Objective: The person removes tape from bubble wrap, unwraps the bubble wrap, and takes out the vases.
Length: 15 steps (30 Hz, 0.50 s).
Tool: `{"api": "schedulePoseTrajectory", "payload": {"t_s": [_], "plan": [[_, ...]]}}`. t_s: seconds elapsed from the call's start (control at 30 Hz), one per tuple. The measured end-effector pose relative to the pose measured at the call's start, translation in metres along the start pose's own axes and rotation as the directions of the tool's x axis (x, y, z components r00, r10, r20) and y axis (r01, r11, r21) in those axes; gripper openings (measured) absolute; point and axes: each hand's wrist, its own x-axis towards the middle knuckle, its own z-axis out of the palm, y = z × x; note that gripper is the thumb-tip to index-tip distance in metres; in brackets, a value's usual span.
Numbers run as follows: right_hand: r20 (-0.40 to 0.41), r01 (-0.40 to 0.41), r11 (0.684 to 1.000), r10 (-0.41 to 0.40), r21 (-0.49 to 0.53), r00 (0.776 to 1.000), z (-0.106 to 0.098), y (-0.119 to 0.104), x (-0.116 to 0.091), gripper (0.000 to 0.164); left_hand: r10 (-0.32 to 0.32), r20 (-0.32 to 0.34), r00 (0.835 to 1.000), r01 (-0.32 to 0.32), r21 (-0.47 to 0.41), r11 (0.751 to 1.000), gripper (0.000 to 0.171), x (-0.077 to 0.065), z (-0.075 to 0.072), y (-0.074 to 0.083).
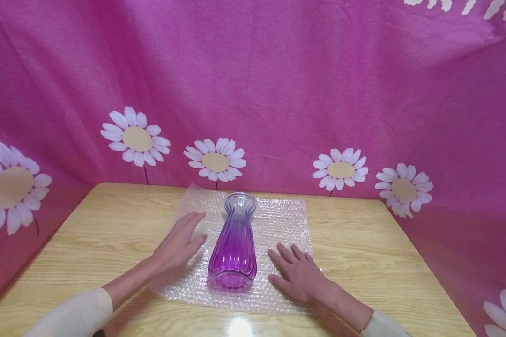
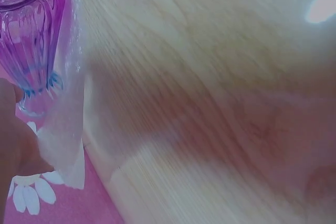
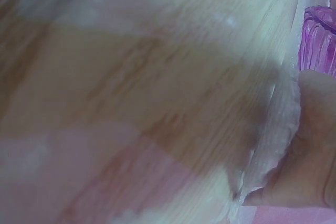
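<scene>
A ribbed glass vase point(image 1: 234, 248), purple at the base and fading to clear at the mouth, lies on its side on a sheet of bubble wrap point(image 1: 282, 224). Its mouth points to the far side. To the left of the vase is my left hand point(image 1: 179, 243), fingers extended over the wrap and apart from the glass. My right hand point(image 1: 297, 274) lies palm down at the sheet's right part, fingers spread, touching no glass. In the left wrist view the vase point(image 2: 31, 35) shows at the upper left. The right wrist view catches only part of the vase point(image 3: 317, 45).
Under the sheet is a light wood-grain table point(image 1: 362, 243). A magenta cloth point(image 1: 278, 93) printed with white daisies hangs behind and at both sides. Light glares off the table's near edge point(image 1: 240, 325).
</scene>
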Motion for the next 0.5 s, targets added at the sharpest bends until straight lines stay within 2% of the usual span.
{"api": "schedulePoseTrajectory", "payload": {"t_s": [0.17, 0.5], "plan": [[0.001, -0.007, 1.0, 0.007, 0.003, 1.0, 0.0, 0.001, 0.0, 0.065, -0.01, 0.014, 1.0, 0.011, -0.024, 1.0, 0.058, 0.006, 0.007, 0.004], [-0.002, -0.008, 1.0, 0.008, -0.006, 1.0, 0.002, 0.001, 0.0, 0.065, -0.07, 0.065, 0.995, 0.075, -0.079, 0.994, 0.06, 0.014, 0.013, 0.015]]}}
